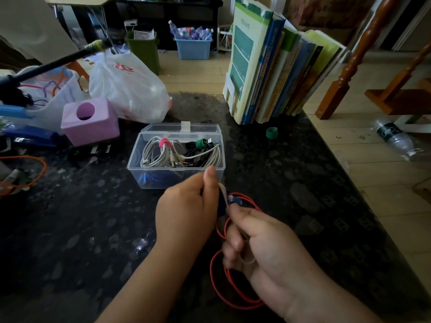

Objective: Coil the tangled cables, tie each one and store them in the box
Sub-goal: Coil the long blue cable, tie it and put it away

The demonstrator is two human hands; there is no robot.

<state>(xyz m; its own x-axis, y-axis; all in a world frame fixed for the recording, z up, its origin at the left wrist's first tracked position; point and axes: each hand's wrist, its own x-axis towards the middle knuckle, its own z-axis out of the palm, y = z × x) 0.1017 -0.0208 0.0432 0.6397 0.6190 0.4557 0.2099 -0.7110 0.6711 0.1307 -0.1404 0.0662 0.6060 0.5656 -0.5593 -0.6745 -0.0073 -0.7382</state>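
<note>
At lower centre my left hand (186, 206) and right hand (261, 243) together pinch a tie (223, 194) around the red cable (233, 297), binding its coil for the box (176, 155) above.

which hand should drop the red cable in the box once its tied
Probably the left hand: it sits nearest the open clear box, just below its front wall. The right hand is lower, holding the red cable coil.
</note>
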